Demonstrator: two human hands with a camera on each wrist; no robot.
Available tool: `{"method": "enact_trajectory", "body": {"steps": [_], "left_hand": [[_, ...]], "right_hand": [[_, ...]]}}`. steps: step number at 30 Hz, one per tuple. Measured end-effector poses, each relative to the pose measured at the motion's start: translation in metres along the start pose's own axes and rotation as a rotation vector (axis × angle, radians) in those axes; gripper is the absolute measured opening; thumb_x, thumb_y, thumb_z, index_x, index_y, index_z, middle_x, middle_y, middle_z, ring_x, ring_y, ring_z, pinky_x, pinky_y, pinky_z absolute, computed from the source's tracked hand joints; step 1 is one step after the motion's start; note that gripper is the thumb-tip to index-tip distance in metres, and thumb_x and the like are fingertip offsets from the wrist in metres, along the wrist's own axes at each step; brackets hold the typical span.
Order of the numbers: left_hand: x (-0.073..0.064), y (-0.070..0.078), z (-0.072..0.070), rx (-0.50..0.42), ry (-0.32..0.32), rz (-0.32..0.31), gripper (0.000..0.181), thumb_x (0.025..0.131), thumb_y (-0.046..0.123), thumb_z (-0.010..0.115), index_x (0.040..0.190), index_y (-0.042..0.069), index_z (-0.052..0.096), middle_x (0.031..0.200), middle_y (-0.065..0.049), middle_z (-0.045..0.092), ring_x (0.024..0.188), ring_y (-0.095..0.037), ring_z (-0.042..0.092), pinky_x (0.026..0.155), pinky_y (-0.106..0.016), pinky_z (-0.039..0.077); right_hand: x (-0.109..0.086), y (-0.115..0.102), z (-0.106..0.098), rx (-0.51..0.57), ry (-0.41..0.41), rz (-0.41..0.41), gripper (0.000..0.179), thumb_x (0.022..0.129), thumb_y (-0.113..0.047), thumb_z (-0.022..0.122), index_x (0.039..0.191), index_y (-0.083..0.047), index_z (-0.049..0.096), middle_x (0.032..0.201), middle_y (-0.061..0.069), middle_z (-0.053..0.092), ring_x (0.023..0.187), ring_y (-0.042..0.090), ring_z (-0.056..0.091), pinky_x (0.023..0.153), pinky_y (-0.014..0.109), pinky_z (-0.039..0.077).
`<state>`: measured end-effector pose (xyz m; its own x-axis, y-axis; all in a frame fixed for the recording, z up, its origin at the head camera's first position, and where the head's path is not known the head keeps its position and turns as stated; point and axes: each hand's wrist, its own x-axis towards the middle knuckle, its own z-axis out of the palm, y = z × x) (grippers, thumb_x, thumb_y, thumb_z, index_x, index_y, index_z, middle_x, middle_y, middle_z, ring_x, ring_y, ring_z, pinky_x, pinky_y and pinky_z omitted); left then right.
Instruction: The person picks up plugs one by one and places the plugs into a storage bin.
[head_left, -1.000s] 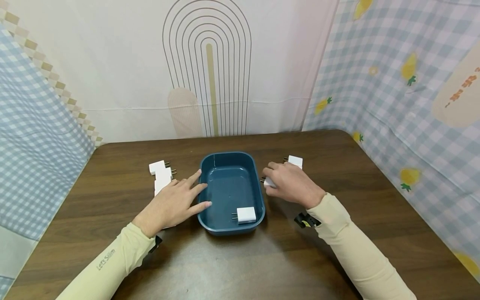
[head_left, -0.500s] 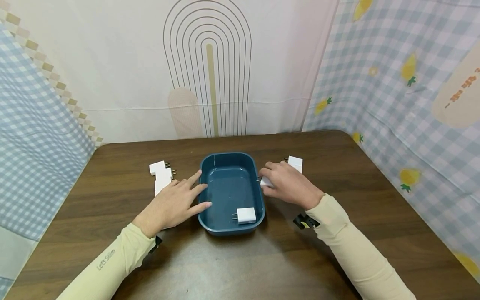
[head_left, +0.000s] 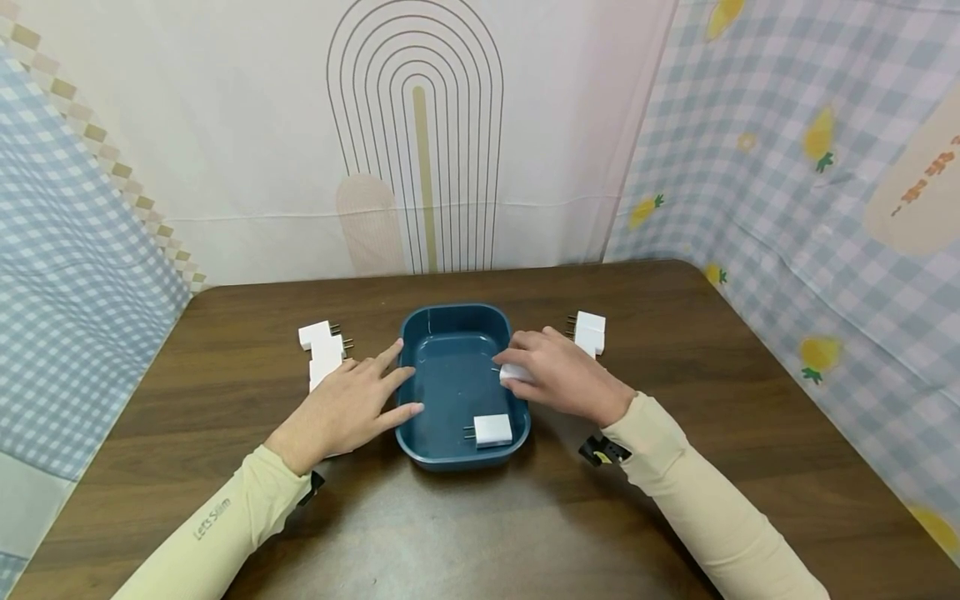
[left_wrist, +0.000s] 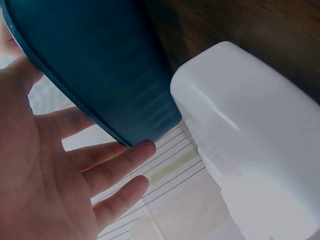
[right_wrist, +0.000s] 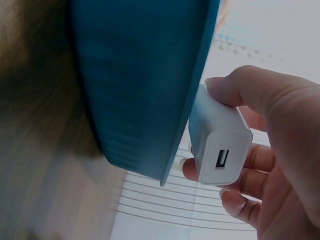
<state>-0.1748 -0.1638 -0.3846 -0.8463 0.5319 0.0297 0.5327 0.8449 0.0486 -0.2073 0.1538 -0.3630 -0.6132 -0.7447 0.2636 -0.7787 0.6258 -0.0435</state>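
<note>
Up close in the right wrist view, we see a USB slot [right_wrist: 222, 158] in the end of the held plug [right_wrist: 225, 145], a detail the head view hides; only the head view gives us its prongs, pointing inward over the tub [head_left: 461, 460]. The left wrist view shows us one white plug [left_wrist: 250, 130] looming large outside the tub, its near end mostly covered by the hand from above.

Our left hand [head_left: 337, 408] has its fingers spread well apart, tips touching the tub's left rim. Our right hand [head_left: 566, 377] pinches the held plug between thumb and fingers, above the right rim.

The plugs are glossy white blocks with rounded edges. One, the loose plug [head_left: 492, 430], lies in the tub's near right corner. The tub is smooth, dark blue, a rounded rectangle on a brown wood-grain table [head_left: 450, 542]. Farther off, we find the left plugs [head_left: 325, 354] and right plugs [head_left: 590, 332] bunched on either side, then a pale, creased cloth [head_left: 255, 142] printed with arched lines.
</note>
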Motion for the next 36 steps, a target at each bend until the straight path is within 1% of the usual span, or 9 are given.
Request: {"method": "enact_trajectory", "body": {"steps": [5, 8, 15, 21, 28, 36], "left_hand": [[0.000, 0.000, 0.000, 0.003, 0.000, -0.003, 0.070, 0.100, 0.065, 0.044, 0.145, 0.013, 0.056, 0.165, -0.018, 0.032, 0.135, -0.039, 0.055, 0.113, -0.057, 0.041], [0.001, 0.000, -0.001, 0.004, 0.001, -0.004, 0.069, 0.099, 0.064, 0.045, 0.145, 0.013, 0.056, 0.164, -0.018, 0.032, 0.135, -0.039, 0.055, 0.112, -0.057, 0.041], [0.000, 0.001, -0.001, -0.004, -0.004, -0.013, 0.068, 0.099, 0.063, 0.047, 0.145, 0.014, 0.057, 0.164, -0.018, 0.032, 0.135, -0.039, 0.055, 0.113, -0.057, 0.041], [0.001, 0.002, -0.001, 0.000, -0.008, -0.012, 0.068, 0.099, 0.063, 0.047, 0.145, 0.014, 0.056, 0.164, -0.018, 0.032, 0.135, -0.039, 0.055, 0.112, -0.056, 0.041], [0.002, 0.002, -0.001, -0.002, -0.019, -0.018, 0.069, 0.099, 0.063, 0.048, 0.145, 0.014, 0.056, 0.165, -0.018, 0.031, 0.136, -0.040, 0.055, 0.112, -0.057, 0.042], [0.002, 0.001, -0.001, 0.005, -0.008, -0.015, 0.067, 0.099, 0.062, 0.049, 0.145, 0.014, 0.057, 0.164, -0.019, 0.032, 0.135, -0.040, 0.056, 0.111, -0.057, 0.043]], "right_hand": [[0.002, -0.003, 0.005, 0.019, 0.012, -0.021, 0.028, 0.096, -0.029, 0.070, 0.118, -0.014, 0.076, 0.109, 0.003, 0.072, 0.094, 0.013, 0.065, 0.078, 0.030, 0.046], [0.003, -0.005, 0.008, 0.025, 0.030, -0.045, 0.029, 0.096, -0.029, 0.071, 0.119, -0.014, 0.075, 0.110, 0.002, 0.072, 0.095, 0.013, 0.065, 0.079, 0.030, 0.047], [0.004, -0.011, 0.012, 0.039, 0.059, -0.083, 0.031, 0.094, -0.028, 0.073, 0.122, -0.014, 0.074, 0.109, 0.001, 0.070, 0.094, 0.013, 0.063, 0.077, 0.029, 0.044], [0.006, -0.015, 0.014, 0.037, 0.054, -0.107, 0.032, 0.094, -0.029, 0.074, 0.122, -0.014, 0.074, 0.111, 0.002, 0.071, 0.096, 0.014, 0.064, 0.079, 0.030, 0.047], [0.007, -0.019, 0.016, 0.052, 0.046, -0.116, 0.032, 0.094, -0.030, 0.074, 0.122, -0.014, 0.073, 0.111, 0.002, 0.071, 0.098, 0.014, 0.064, 0.080, 0.030, 0.048], [0.010, -0.018, 0.020, 0.048, 0.019, -0.122, 0.030, 0.095, -0.031, 0.072, 0.121, -0.016, 0.073, 0.109, -0.001, 0.071, 0.097, 0.011, 0.064, 0.082, 0.030, 0.050]]}}
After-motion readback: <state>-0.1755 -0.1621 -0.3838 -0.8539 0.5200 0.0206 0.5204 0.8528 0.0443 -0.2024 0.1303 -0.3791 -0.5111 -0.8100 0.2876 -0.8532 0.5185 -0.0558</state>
